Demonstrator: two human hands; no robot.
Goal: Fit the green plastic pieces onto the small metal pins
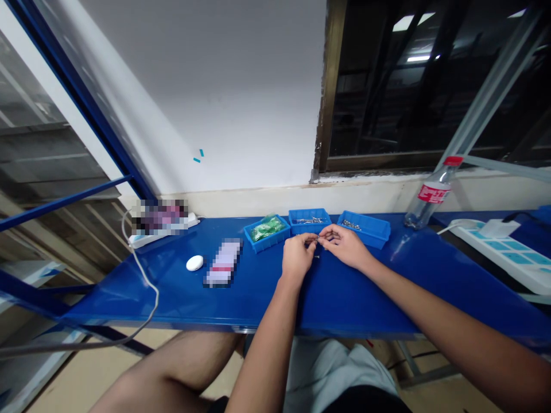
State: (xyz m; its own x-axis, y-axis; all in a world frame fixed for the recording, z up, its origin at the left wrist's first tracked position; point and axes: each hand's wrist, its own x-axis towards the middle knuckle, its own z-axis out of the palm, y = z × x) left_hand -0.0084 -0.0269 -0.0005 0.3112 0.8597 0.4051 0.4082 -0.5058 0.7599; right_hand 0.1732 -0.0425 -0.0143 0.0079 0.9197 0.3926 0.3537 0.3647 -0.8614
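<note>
Above the blue table (262,298), my left hand (298,255) and my right hand (343,245) meet at the fingertips. Both are closed in a pinch around something tiny and metallic-looking, too small to name. Just below the fingers, a small screw-like piece (317,257) lies on the table. Beyond my hands stand three blue bins: the left bin (269,244) holds green plastic packets (267,228), the middle bin (309,214) holds thin metal pieces (310,220), and the right bin (374,232) holds small metal parts (350,224).
To the left lie a phone-like blurred rectangle (223,263) and a round white case (195,263). A white cable (150,287) hangs over the front edge. A plastic bottle (433,195) with a red cap and a power strip (508,252) are on the right.
</note>
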